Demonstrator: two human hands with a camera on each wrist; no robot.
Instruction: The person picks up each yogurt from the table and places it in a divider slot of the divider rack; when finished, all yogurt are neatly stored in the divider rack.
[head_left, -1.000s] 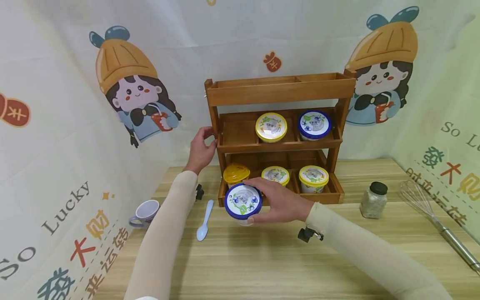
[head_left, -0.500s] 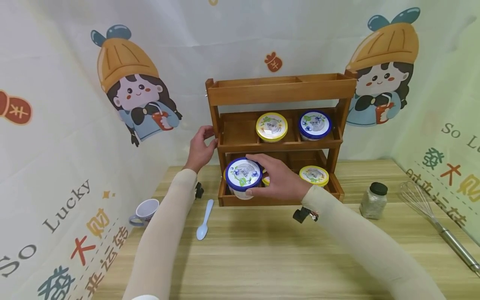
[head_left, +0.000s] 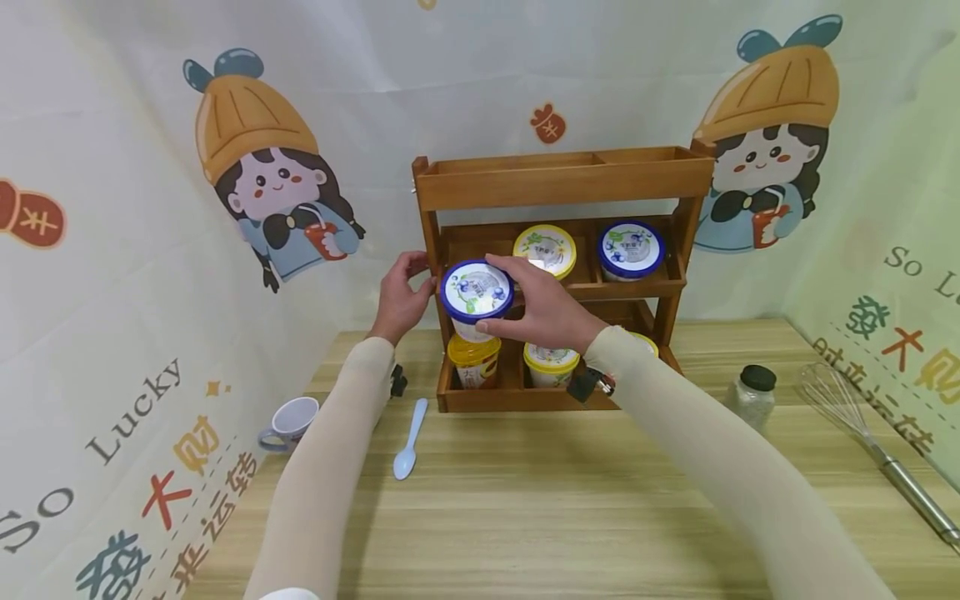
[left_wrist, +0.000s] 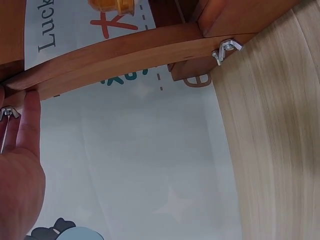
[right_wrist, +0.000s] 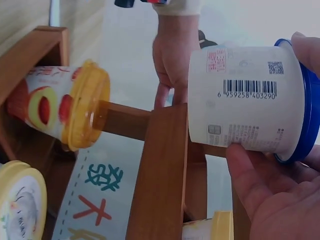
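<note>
A three-tier wooden rack (head_left: 562, 187) stands at the back of the table. My left hand (head_left: 420, 275) grips its left post at middle-shelf height; in the left wrist view my left hand (left_wrist: 20, 165) lies against a wooden rail (left_wrist: 125, 55). My right hand (head_left: 504, 298) holds a blue-lidded white cup (head_left: 476, 292) in front of the middle shelf's left compartment. In the right wrist view that cup (right_wrist: 245, 112) hangs just above the shelf's front rail. On the middle shelf sit a yellow-lidded cup (head_left: 546, 248) and another blue-lidded cup (head_left: 631, 248).
The bottom shelf holds an orange-lidded cup (head_left: 472, 358) and a yellow-lidded cup (head_left: 550, 362); a third is mostly hidden by my right forearm. On the table lie a small mug (head_left: 292, 423), a blue spoon (head_left: 408, 442), a black-capped jar (head_left: 752, 393) and a whisk (head_left: 862, 433). Printed fabric walls stand close around.
My right hand has lifted the blue-lidded cup from just above the table, past the bottom shelf, up to the middle shelf's left side. The left hand has stayed on the post.
</note>
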